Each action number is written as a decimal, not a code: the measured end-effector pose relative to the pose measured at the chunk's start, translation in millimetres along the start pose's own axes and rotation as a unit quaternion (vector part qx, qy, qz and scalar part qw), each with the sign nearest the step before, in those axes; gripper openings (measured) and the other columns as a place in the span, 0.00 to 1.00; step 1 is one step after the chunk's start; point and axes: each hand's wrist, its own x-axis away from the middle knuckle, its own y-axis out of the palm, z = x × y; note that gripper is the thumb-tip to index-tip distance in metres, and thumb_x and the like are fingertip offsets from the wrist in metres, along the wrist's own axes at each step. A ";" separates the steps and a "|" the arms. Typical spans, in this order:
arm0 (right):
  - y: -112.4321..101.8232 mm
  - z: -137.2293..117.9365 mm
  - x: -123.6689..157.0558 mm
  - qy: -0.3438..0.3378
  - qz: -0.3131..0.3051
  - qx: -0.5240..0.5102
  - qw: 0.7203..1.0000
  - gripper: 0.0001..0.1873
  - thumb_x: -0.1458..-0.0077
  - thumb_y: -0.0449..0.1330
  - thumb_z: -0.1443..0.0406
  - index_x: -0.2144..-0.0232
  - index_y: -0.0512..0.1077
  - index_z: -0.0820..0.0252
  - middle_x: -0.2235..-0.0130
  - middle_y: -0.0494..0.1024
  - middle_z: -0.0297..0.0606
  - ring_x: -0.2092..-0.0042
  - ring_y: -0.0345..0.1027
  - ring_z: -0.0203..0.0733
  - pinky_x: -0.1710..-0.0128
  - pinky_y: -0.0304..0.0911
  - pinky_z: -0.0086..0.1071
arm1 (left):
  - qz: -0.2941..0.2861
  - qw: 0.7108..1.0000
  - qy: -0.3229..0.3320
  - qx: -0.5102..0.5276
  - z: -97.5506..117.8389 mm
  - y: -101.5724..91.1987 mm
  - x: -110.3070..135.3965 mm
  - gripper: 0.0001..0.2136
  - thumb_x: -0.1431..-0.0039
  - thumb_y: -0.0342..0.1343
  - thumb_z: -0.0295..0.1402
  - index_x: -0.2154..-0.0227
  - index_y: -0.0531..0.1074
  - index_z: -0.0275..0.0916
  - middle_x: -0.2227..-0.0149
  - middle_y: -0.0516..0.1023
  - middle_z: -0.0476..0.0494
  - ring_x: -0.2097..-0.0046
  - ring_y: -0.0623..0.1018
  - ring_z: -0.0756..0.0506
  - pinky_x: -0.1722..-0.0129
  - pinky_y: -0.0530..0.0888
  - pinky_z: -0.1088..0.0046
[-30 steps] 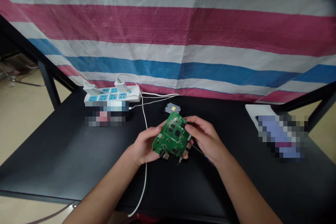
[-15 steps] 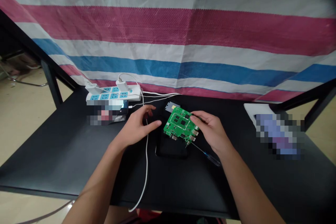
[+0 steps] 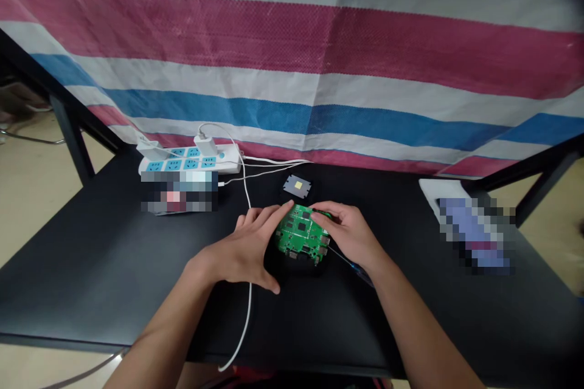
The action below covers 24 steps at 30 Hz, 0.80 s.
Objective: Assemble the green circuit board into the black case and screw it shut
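A green circuit board (image 3: pixel 298 234) with dark chips and metal ports lies low over the middle of the black table. My right hand (image 3: pixel 351 232) grips its right edge between thumb and fingers. On the other side, my left hand (image 3: pixel 244 246) is open, thumb spread wide and index fingertip at the board's upper left edge; whether it presses on it I cannot tell. The black case below the board is mostly hidden. Just behind sits a grey metal plate (image 3: pixel 291 185) with a pale yellow square. A screwdriver (image 3: pixel 358 270) lies partly under my right wrist.
At the back left stands a white power strip (image 3: pixel 232 161) with two chargers plugged in. A white cable (image 3: pixel 249 316) runs beneath my left hand to the table's front edge. Blurred-out items lie left and right. A striped sheet (image 3: pixel 314 91) hangs behind the table (image 3: pixel 114 267).
The board has moved down and slightly left in my right hand, over the case. My left hand has spread its fingers and come to the board's left edge.
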 end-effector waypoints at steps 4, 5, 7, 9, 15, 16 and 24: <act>2.5 -0.7 1.6 -0.001 -0.015 -0.011 1.000 0.16 0.39 0.68 0.53 0.53 0.85 0.53 0.55 0.88 0.39 0.54 0.82 0.47 0.53 0.73 0.40 | -0.004 1.000 0.010 -0.013 2.8 6.9 -3.8 0.76 0.62 0.82 0.38 0.21 0.28 0.61 0.27 0.60 0.34 0.31 0.61 0.22 0.34 0.62 0.35; 2.4 -0.9 1.9 -0.001 -0.016 -0.011 1.000 0.16 0.39 0.68 0.53 0.53 0.85 0.53 0.55 0.88 0.39 0.55 0.82 0.47 0.54 0.73 0.39 | -0.002 1.000 0.014 -0.015 2.9 8.1 -4.4 0.77 0.61 0.82 0.38 0.21 0.26 0.61 0.27 0.61 0.34 0.32 0.62 0.22 0.34 0.62 0.35; 1.3 -1.1 2.0 -0.001 -0.014 -0.008 1.000 0.16 0.39 0.68 0.54 0.53 0.85 0.53 0.56 0.88 0.39 0.55 0.82 0.47 0.54 0.73 0.39 | 0.007 1.000 0.024 -0.016 2.4 9.8 -4.9 0.77 0.60 0.81 0.37 0.21 0.24 0.60 0.28 0.61 0.33 0.32 0.62 0.22 0.35 0.63 0.35; -1.0 -1.0 1.9 -0.001 -0.008 -0.006 1.000 0.15 0.39 0.68 0.54 0.54 0.85 0.53 0.56 0.88 0.38 0.55 0.82 0.47 0.53 0.73 0.39 | 0.021 0.999 0.037 -0.016 1.2 10.4 -5.0 0.76 0.58 0.80 0.35 0.22 0.23 0.59 0.28 0.61 0.32 0.33 0.63 0.23 0.35 0.64 0.35; -8.8 -2.1 2.9 0.004 0.025 -0.006 1.000 0.16 0.39 0.68 0.52 0.56 0.85 0.53 0.60 0.87 0.38 0.60 0.79 0.44 0.62 0.72 0.35 | 0.068 0.995 0.064 -0.026 -2.0 8.3 -6.2 0.74 0.58 0.80 0.34 0.21 0.27 0.59 0.26 0.59 0.33 0.32 0.62 0.23 0.35 0.66 0.37; -9.0 -2.6 3.4 0.005 0.024 -0.009 1.000 0.16 0.39 0.68 0.52 0.56 0.85 0.53 0.60 0.87 0.38 0.61 0.79 0.43 0.63 0.72 0.35 | 0.075 0.994 0.068 -0.029 -1.9 7.9 -6.4 0.73 0.58 0.80 0.34 0.21 0.28 0.59 0.26 0.58 0.33 0.32 0.61 0.23 0.35 0.67 0.37; -4.1 -8.2 6.7 -0.008 0.015 -0.005 1.000 0.16 0.40 0.69 0.52 0.56 0.85 0.54 0.58 0.87 0.39 0.62 0.80 0.43 0.63 0.74 0.34 | 0.111 0.987 0.098 -0.064 1.8 10.3 -8.2 0.71 0.57 0.79 0.32 0.21 0.32 0.56 0.26 0.58 0.31 0.31 0.59 0.21 0.36 0.69 0.34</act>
